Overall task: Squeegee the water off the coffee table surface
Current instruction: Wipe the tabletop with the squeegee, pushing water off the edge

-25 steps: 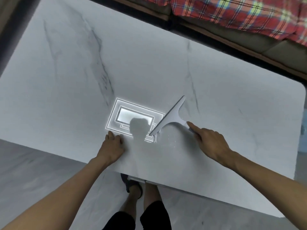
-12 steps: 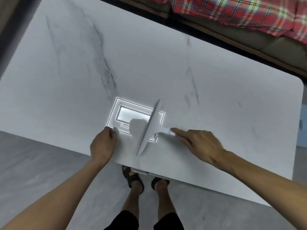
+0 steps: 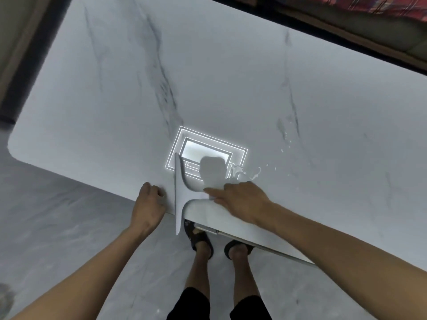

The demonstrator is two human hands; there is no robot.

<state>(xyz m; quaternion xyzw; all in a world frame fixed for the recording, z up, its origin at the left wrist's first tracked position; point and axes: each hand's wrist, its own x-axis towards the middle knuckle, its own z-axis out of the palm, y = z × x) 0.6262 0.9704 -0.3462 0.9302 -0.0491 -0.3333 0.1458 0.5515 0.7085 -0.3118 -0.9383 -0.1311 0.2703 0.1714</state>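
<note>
At the near edge of the marble bench point(image 3: 231, 77) I see a white squeegee point(image 3: 179, 199). Its blade runs almost straight away from me and its lower tip hangs past the edge, over the floor point(image 3: 69, 239). The handle curves off to the right into my right hand point(image 3: 240, 199). The fingers point(image 3: 213, 192) of that hand are wrapped on the handle end, with the index laid out along it toward the blade.

My left hand point(image 3: 147, 206) sits on the bench rim just left of the blade, close but not touching. It is curled into a loose fist and holds nothing.

Water point(image 3: 255, 174) lies in small splashes and beads right of the squeegee, just beyond the right hand, and a few more drops trail up the grey vein. A ceiling light reflection point(image 3: 203, 148) glows on the surface, touching the blade's far end. Sandalled feet point(image 3: 198, 236) show below the edge, and plaid cloth point(image 3: 381, 5) sits at the top right.
</note>
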